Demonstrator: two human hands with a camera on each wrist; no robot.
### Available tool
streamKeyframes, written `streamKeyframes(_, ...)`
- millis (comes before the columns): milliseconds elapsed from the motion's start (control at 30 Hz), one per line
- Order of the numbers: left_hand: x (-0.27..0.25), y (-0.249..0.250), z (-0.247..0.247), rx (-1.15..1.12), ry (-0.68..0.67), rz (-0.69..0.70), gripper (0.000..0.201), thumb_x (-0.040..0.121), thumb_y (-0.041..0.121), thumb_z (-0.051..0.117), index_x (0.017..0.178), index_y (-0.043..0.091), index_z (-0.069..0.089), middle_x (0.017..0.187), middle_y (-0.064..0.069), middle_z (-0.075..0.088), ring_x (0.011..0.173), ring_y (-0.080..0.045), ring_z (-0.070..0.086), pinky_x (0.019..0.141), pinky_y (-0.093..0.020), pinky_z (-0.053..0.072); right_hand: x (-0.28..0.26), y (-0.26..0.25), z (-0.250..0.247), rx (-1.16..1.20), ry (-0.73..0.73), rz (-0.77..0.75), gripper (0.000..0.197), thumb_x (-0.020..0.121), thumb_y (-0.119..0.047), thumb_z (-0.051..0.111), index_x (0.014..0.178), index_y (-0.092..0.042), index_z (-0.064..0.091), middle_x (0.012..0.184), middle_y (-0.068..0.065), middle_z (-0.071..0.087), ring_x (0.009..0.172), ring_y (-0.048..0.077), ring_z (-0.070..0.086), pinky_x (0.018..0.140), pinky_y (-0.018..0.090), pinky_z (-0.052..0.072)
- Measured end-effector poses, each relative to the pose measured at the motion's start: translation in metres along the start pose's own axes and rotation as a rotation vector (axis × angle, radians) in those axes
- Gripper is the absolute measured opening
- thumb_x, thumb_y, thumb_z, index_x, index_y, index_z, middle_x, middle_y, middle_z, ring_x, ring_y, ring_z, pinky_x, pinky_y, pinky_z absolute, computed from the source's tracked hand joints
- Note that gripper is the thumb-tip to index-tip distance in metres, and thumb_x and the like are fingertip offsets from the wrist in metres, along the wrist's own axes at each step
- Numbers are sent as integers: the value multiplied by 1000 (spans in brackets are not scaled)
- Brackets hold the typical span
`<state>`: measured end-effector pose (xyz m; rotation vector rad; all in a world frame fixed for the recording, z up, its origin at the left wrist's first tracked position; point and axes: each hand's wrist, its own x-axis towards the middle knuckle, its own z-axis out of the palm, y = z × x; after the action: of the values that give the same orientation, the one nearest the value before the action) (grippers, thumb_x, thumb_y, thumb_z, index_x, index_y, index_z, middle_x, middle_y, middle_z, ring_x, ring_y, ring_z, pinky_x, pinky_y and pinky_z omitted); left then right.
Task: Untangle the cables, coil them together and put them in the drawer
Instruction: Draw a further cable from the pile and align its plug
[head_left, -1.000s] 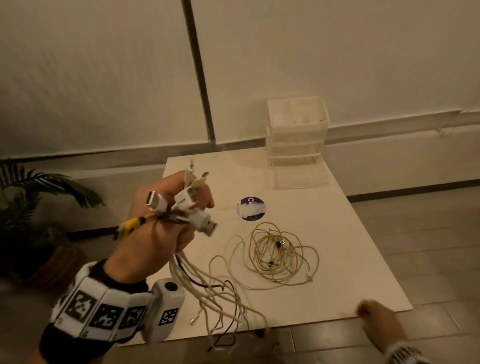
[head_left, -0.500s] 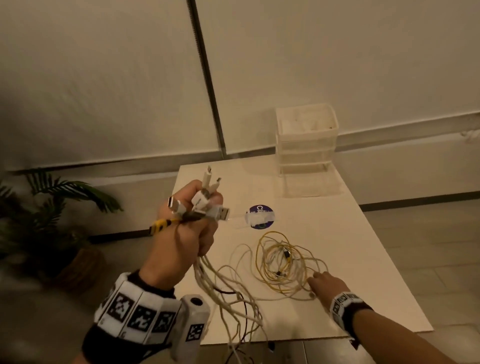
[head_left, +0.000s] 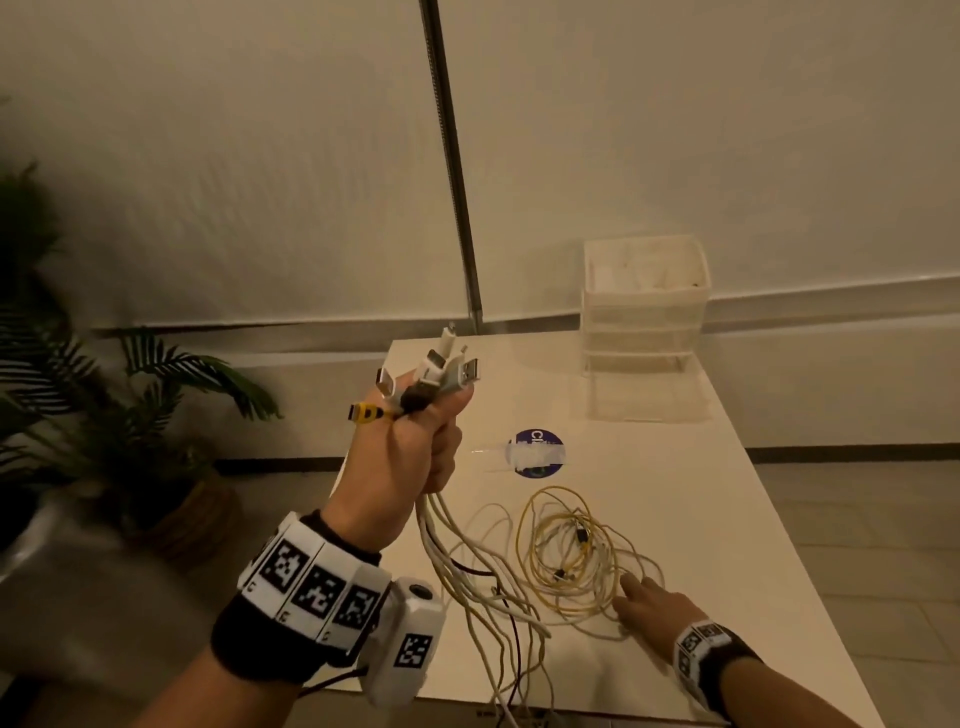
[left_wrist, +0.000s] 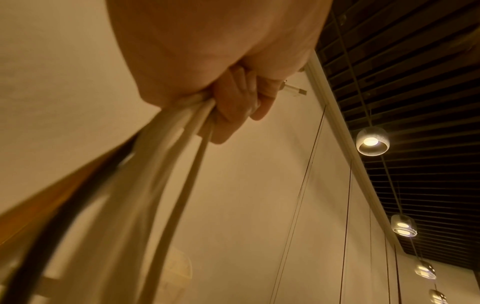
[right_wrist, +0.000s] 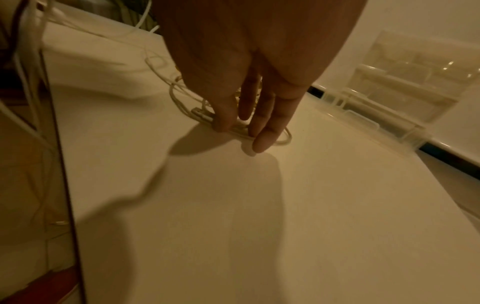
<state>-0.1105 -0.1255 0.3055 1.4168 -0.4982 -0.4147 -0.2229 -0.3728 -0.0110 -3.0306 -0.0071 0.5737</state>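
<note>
Head view: left hand (head_left: 410, 457) fisted round plugs (head_left: 436, 371), cables (head_left: 467, 561) trailing to worktop (head_left: 675, 493) | right hand (head_left: 649, 603) fingers straight, touching tangle (head_left: 571, 551) | judged early: untangling unfinished; coiling, drawer (head_left: 644, 332) left

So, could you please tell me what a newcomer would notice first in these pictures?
Probably the left hand, raised above the table's near left corner, gripping a bunch of cables with the plugs sticking up. Next, the loose yellow and white coil on the white table, the right hand touching its edge. Last, the clear drawer unit at the far edge.
</note>
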Motion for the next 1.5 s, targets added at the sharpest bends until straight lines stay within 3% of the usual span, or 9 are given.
streamKeyframes(233,3,-6,2,-17,26,-65,50,98,18,49,50,24,40,45,5,28,36,-8,21,36,-16,19,-2,1,7,-40,26,2,33,98,-20,40,130,-13,43,136,9,41,123,33,40,84,43,49)
streamKeyframes(367,7,-7,4,-24,19,-78,51,99,15,46,49,24,41,45,5,28,36,-8,21,36,-17,19,7,-3,-10,52,163,244,31,90,-5,39,119,-14,48,128,6,45,117,28,41,88,35,40)
streamKeyframes(533,15,-12,8,-40,39,-68,44,99,16,48,56,21,43,45,5,26,36,-8,19,37,-16,19,12,-6,-105,970,696,433,22,102,-17,38,82,-16,46,77,2,62,77,27,56,66,28,36)
streamKeyframes(633,21,-14,11,-23,57,-19,51,98,9,49,50,24,59,46,4,26,38,-9,18,40,-19,16,0,-16,-195,1358,969,289,24,103,-17,39,83,-7,50,61,4,56,56,23,50,59,32,45)
streamKeyframes(767,35,-13,20,4,135,11,52,94,7,57,45,22,55,44,3,27,36,-11,18,43,-18,18,-18,-62,-275,1711,811,-130,20,102,-7,37,90,-8,53,62,1,49,58,15,40,57,31,36)
streamKeyframes(867,44,-15,23,-33,179,46,49,99,18,51,50,22,56,51,-7,38,36,-11,27,41,-17,23,-27,-96,-299,1720,705,-230,18,100,-3,37,99,-4,55,66,4,55,61,17,44,59,30,38)
streamKeyframes(1033,57,-9,20,-101,243,-23,27,100,28,49,99,17,73,55,-1,45,39,-9,32,40,-21,25,-26,-116,-312,1584,916,-98,13,95,-3,53,95,-6,65,73,10,61,63,20,55,63,31,52)
streamKeyframes(1300,58,-13,21,11,-24,2,32,103,34,39,121,36,66,85,-1,68,54,-3,55,43,-22,37,-19,-131,-314,1721,1000,21,7,87,-11,66,84,-6,71,82,21,71,69,28,63,72,49,55)
streamKeyframes(1500,69,-16,17,38,-17,97,33,101,21,46,87,27,76,64,-2,62,57,-20,47,48,-27,32,-18,-119,-317,1549,999,-48,9,87,-7,65,82,-7,72,85,9,72,62,23,63,58,38,54)
